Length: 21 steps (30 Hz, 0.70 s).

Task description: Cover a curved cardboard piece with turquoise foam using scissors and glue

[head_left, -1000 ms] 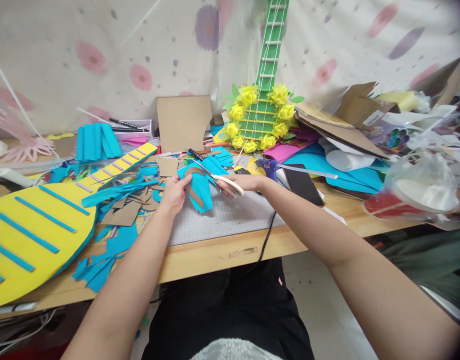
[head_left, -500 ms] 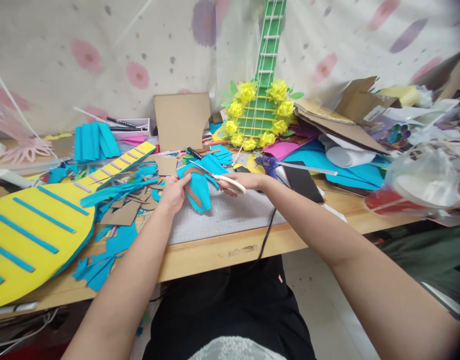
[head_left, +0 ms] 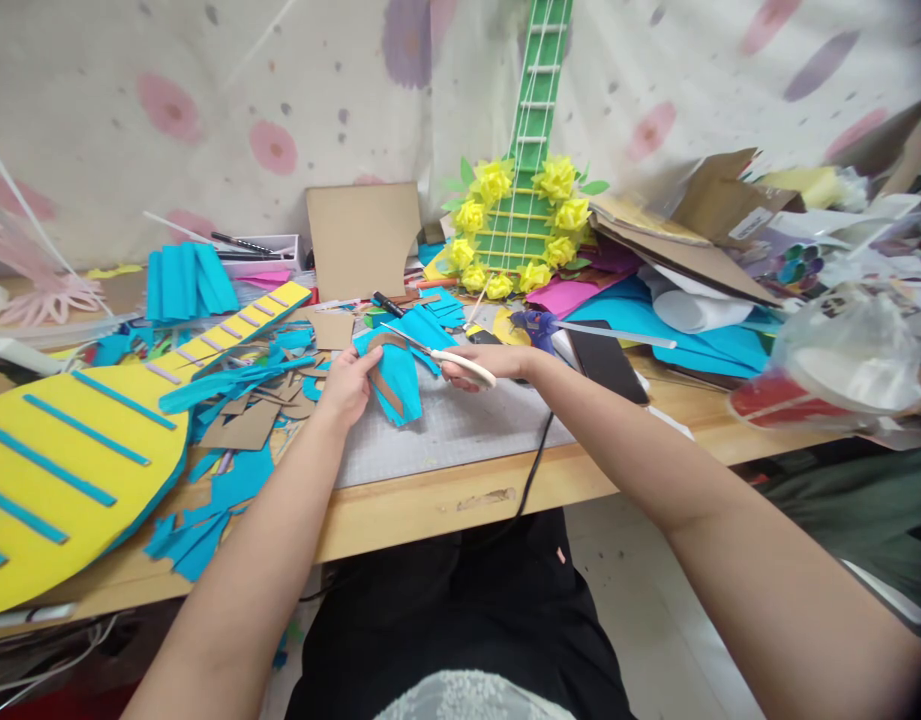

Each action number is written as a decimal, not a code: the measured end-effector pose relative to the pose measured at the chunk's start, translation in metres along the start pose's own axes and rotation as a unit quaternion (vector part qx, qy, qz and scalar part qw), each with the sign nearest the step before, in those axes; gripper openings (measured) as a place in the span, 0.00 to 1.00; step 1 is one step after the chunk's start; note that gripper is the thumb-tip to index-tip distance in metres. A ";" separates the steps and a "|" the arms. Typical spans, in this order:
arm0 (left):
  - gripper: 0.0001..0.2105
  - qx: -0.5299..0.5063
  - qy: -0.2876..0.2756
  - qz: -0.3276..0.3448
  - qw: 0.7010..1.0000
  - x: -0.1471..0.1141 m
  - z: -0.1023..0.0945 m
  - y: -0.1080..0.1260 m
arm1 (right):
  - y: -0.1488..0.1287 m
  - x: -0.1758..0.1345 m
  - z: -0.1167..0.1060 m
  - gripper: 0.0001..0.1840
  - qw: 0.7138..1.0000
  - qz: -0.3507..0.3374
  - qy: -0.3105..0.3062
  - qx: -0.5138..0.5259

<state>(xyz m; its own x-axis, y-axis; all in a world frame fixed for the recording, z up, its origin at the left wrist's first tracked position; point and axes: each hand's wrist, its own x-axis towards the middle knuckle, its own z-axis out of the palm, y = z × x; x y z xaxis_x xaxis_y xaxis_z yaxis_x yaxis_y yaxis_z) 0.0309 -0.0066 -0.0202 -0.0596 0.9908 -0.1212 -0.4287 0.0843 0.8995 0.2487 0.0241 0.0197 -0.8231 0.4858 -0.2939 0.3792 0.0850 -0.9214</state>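
Over the grey cutting mat [head_left: 460, 430], my left hand [head_left: 347, 386] pinches the left edge of a piece of blue paper [head_left: 401, 378]. A curved brown cardboard strip [head_left: 386, 388] lies against that paper, its upper end near my thumb. My right hand [head_left: 481, 366] is closed round the white handles of a pair of scissors [head_left: 471, 366]. The scissor blades point left and reach to the top of the blue paper and the strip. Whether they are cutting into the paper I cannot tell.
A yellow paper guitar [head_left: 77, 460] lies on the left, beside blue and brown scraps [head_left: 242, 430]. Behind stands a green guitar [head_left: 531, 150] ringed with yellow flowers. A glue gun [head_left: 539, 328], a black phone-like slab [head_left: 606, 365] and a bagged red cup [head_left: 790, 395] are on the right.
My right hand and the scissors have shifted very slightly to the right. The blue paper and my left hand are nearly where they were.
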 end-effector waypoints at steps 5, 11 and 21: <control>0.11 -0.018 -0.004 -0.002 1.000 0.000 0.001 0.001 | 0.000 0.000 0.002 0.26 1.000 -0.006 0.006 0.019; 0.11 -0.023 -0.016 -0.020 0.999 -0.001 0.001 0.002 | 0.006 0.000 0.002 0.25 0.999 -0.012 0.002 0.033; 0.11 -0.028 -0.013 -0.016 0.999 -0.001 0.002 0.000 | 0.007 0.000 -0.001 0.27 1.000 0.003 0.004 -0.001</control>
<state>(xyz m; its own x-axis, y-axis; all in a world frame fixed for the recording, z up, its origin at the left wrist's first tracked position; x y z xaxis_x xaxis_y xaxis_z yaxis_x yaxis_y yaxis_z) 0.0327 -0.0075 -0.0192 -0.0222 0.9902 -0.1379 -0.4791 0.1105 0.8708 0.2516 0.0254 0.0137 -0.8181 0.4924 -0.2971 0.3848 0.0848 -0.9191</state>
